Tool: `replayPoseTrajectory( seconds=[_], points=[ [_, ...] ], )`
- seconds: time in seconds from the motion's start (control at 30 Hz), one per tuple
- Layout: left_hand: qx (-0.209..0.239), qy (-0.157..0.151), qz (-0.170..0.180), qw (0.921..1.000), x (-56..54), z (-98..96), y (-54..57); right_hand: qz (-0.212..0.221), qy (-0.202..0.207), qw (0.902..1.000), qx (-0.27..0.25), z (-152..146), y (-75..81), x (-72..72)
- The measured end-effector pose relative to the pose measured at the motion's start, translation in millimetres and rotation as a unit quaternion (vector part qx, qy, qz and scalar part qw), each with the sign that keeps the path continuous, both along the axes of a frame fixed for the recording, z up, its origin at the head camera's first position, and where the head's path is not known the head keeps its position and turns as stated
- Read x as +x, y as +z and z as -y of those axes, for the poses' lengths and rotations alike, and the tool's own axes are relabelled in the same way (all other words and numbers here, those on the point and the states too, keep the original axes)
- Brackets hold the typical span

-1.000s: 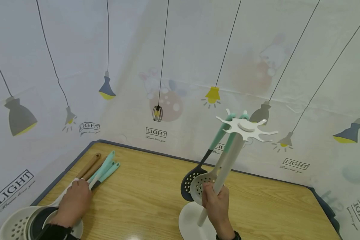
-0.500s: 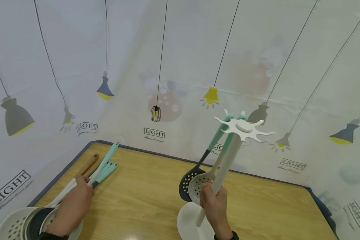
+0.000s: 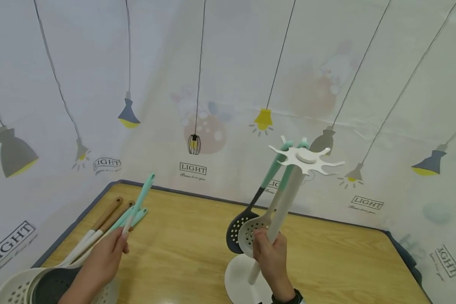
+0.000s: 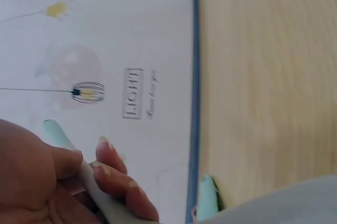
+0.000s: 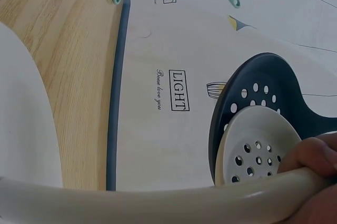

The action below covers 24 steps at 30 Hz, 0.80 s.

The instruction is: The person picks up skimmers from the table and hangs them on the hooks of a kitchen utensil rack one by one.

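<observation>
My left hand [image 3: 104, 255] pinches the pale shaft of a skimmer with a mint handle [image 3: 144, 190], thumb and fingers closed around it in the left wrist view. Its pale, holed head [image 3: 112, 291] shows partly behind the forearm. My right hand [image 3: 271, 257] grips the white post [image 3: 286, 202] of a utensil stand with a round base [image 3: 233, 274] and a hooked top [image 3: 305, 158]. Two skimmers hang from the hooks by mint handles: a dark one [image 3: 233, 230] and a light grey one [image 3: 247, 236], whose bowl is right beside my right fingers.
On the left of the wooden table [image 3: 182, 249] lie several utensils: two with brown handles [image 3: 110, 213], others with mint handles [image 3: 138, 217]. Their heads overlap near the front, including a dark one [image 3: 55, 287] and a pale holed one [image 3: 17, 287]. A lamp-printed cloth [image 3: 156, 139] hangs behind the table.
My left hand has drawn one mint-handled skimmer up and to the right, away from the other utensils. My right hand keeps its grip on the stand. The head view has shifted slightly.
</observation>
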<state>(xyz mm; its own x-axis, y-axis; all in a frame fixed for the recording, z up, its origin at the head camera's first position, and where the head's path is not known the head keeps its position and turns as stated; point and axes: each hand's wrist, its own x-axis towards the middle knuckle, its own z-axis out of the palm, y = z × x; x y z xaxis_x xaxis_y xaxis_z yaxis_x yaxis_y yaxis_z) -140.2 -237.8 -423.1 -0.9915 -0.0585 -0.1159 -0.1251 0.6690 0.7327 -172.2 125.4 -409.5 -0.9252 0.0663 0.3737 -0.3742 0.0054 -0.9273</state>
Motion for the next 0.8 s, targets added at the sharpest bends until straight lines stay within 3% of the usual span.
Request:
replayPoseTrajectory(
  seconds=[0.07, 0.2, 0.4, 0.5, 0.67, 0.8],
  points=[
    [0.032, 0.008, -0.004, 0.9994, 2.1, -8.6, 4.2, -0.001, 0.005, 1.0, -0.004, -1, -0.4, 0.5],
    [0.081, 0.012, -0.047, 0.9956, 3.8, -26.5, 13.5, -0.01, 0.009, 0.9999, -0.01, -2, -1.1, 0.3],
    [0.168, 0.018, -0.099, 0.9806, 7.5, -52.3, 25.2, -0.008, 0.007, 0.9999, 0.0, -3, -2.2, 0.0],
    [0.185, 0.018, -0.101, 0.9773, 10.0, -63.4, 29.3, 0.007, 0.004, 1.0, 0.001, -4, -3.5, 1.4],
    [0.23, 0.02, -0.071, 0.9703, 10.7, -73.1, 37.3, 0.012, 0.005, 0.9999, 0.001, -3, -4.0, 1.9],
    [0.261, 0.02, -0.087, 0.9613, 10.1, -78.9, 42.0, -0.002, 0.008, 1.0, -0.001, -2, -2.6, 0.1]
  ],
)
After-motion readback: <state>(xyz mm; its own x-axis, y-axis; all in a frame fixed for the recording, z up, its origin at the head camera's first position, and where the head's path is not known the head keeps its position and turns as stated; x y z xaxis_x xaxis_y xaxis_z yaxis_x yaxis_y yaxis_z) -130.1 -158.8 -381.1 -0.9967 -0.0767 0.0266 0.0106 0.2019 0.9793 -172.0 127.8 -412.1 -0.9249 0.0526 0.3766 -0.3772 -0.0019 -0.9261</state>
